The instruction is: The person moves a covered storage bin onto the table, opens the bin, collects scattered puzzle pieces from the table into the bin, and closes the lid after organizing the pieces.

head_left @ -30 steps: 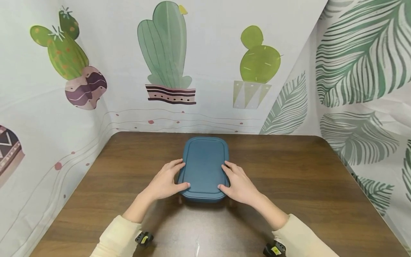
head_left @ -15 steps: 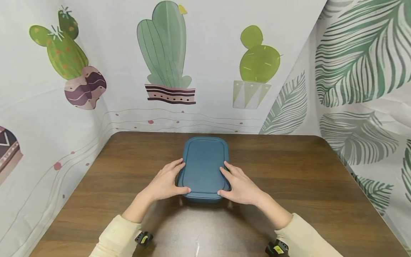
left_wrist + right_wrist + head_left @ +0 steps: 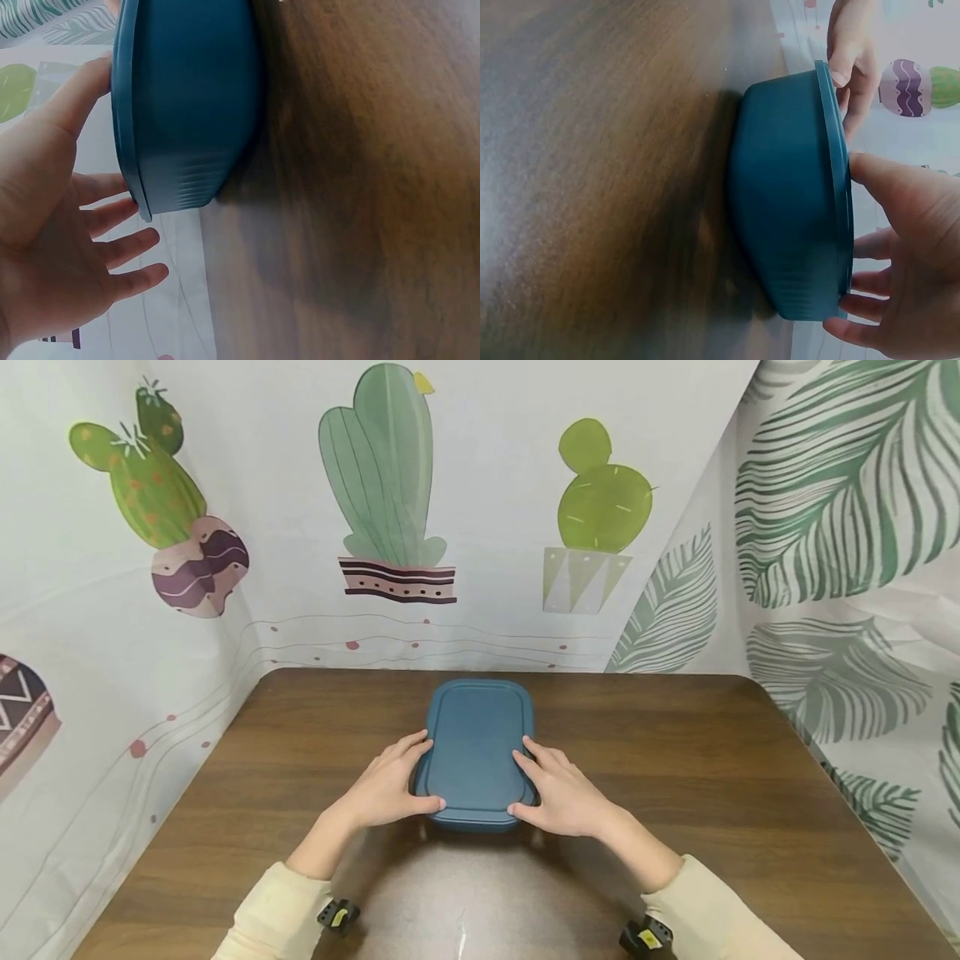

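soft, even light fills the head view, sharp at the middle and bowed at the edges, with a pale sheen on the table (image 3: pixel 457 893) near the bottom, while both wrist views are dimmer, the wood grain smeared and the box (image 3: pixel 795 202) casting a dark shadow.

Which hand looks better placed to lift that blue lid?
Probably the right hand: its thumb and fingers sit on the lid rim. The left hand is placed almost equally.
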Demonstrator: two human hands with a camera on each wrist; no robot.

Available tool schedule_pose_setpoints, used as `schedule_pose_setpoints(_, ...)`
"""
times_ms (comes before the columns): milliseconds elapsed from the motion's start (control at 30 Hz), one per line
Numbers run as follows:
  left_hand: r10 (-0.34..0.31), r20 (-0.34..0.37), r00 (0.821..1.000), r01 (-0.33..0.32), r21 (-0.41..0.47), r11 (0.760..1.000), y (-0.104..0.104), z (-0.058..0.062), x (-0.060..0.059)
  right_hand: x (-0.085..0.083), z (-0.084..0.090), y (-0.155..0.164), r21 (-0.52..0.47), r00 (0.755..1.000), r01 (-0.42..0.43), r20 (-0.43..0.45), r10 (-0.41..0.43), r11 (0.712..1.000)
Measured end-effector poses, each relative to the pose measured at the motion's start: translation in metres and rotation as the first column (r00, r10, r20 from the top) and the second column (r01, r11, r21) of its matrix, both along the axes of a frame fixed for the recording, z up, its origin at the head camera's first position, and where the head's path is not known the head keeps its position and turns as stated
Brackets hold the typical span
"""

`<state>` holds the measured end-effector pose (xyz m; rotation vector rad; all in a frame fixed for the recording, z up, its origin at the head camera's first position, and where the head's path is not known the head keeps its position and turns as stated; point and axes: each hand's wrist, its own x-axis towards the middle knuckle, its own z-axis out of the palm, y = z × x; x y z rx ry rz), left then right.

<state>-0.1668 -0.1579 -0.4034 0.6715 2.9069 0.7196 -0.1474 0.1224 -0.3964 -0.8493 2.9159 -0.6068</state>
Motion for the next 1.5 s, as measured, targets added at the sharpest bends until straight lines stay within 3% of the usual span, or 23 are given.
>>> schedule_pose_setpoints(200,-0.033,-0.084,0.996,0.029,-0.057,0.998,0.0,0.002,-0.003,-0.003,-0.002,0.003,0.008,1.0,0.015,-0.025,-0.015,1.0)
schedule_pose_setpoints(367,-0.052,-0.196,0.979,0.037,-0.077,0.996,-0.002,-0.001,-0.008,-0.006,-0.004,0.005,0.0,0.997,0.019,-0.081,-0.018,1.0)
schedule_pose_setpoints(467,-0.058,-0.226,0.972,0.043,-0.074,0.996,-0.003,-0.002,-0.012,-0.009,-0.004,0.007,0.007,0.992,0.008,-0.125,-0.007,1.0)
schedule_pose_setpoints(833,-0.04,-0.258,0.965,0.025,-0.06,0.998,-0.002,-0.003,-0.041,-0.032,-0.008,0.009,0.01,0.976,0.023,-0.218,-0.021,1.0)
schedule_pose_setpoints(1000,-0.029,-0.24,0.97,0.019,-0.047,0.999,-0.001,-0.003,-0.049,-0.044,-0.007,0.008,0.016,0.976,0.036,-0.215,-0.032,0.999)
schedule_pose_setpoints(1500,-0.025,-0.218,0.976,-0.001,-0.119,0.993,0.004,-0.004,-0.07,-0.074,-0.002,0.008,0.067,0.983,0.083,-0.172,-0.07,0.994)
